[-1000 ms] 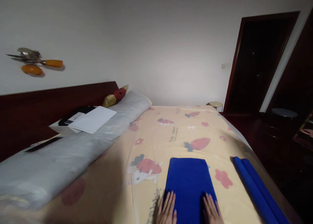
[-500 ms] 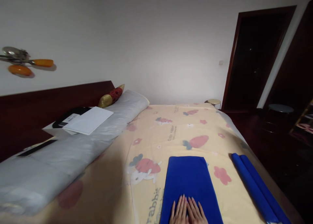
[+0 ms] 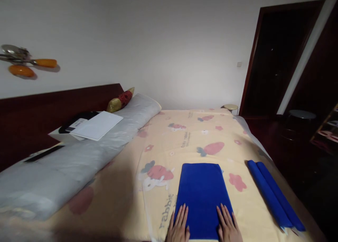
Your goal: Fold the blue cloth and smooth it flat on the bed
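A folded blue cloth (image 3: pixel 202 192) lies flat on the yellow patterned bedsheet (image 3: pixel 185 140) near the front edge of the bed. My left hand (image 3: pixel 179 225) rests palm down on the cloth's near left edge, fingers together and pointing away from me. My right hand (image 3: pixel 227 225) lies the same way on the near right edge. Neither hand grips anything. To the right, close to the bed's side edge, lie two rolled blue cloths (image 3: pixel 273 194) side by side.
A long grey wrapped bolster (image 3: pixel 79 157) runs along the dark wooden headboard (image 3: pixel 39 112) at left, with white papers (image 3: pixel 96 126) and a dark object on it. A gold and red cushion (image 3: pixel 120 100) sits behind. A dark doorway (image 3: pixel 274 59) and stools stand at right.
My hands, which were together at the middle of the blue cloth half a second ago, have slid apart to its left and right edges. The view has shifted slightly.
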Demonstrator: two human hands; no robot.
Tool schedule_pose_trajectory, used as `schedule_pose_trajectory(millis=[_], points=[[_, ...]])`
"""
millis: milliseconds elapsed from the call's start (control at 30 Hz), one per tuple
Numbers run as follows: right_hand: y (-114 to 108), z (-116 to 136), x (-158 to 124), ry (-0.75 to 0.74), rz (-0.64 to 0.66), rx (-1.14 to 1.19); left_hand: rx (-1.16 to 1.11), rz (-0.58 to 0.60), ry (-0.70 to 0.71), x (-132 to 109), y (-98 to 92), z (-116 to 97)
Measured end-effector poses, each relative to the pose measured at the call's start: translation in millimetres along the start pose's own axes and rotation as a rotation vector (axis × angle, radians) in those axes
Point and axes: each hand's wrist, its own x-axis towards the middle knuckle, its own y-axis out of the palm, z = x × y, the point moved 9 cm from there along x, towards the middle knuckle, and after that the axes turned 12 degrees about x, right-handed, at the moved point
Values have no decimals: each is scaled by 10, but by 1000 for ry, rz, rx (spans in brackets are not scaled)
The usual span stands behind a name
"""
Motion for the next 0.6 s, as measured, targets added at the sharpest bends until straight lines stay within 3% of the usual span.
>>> schedule_pose_trajectory(millis=[233,333,500,600], points=[[45,-250,-109,107,-2,33,-48,13,-169,-196,183,115],[23,-255,-61,153,27,56,-137,92,-259,-159,273,129],[-44,103,198,34,125,173,-419,396,-168,136,330,-67],[86,412,371,-27,247,233,-511,462,-87,363,280,-334]])
